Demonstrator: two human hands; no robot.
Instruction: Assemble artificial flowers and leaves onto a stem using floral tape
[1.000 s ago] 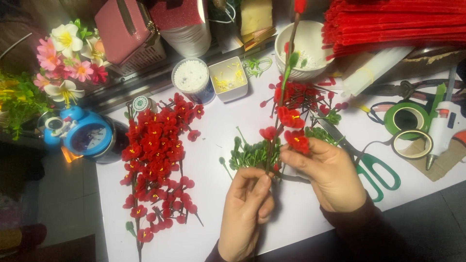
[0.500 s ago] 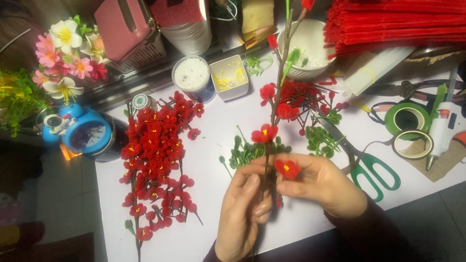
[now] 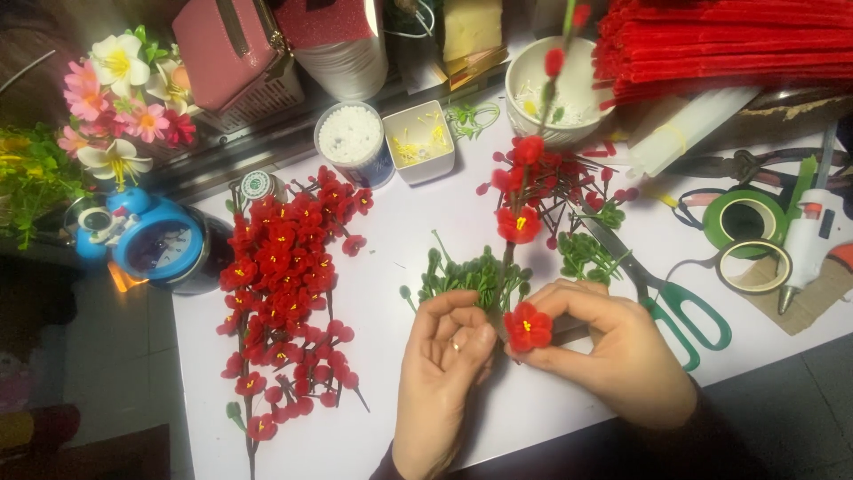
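Two hands [image 3: 444,373], one pair of scissors [image 3: 675,307], two tape rolls [image 3: 736,218], one glue gun [image 3: 813,240], one clock [image 3: 147,244].

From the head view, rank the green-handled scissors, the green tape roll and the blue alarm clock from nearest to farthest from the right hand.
1. Green-handled scissors: just right of the right hand.
2. Green tape roll: farther up right.
3. Blue alarm clock: far left, off the sheet's edge.
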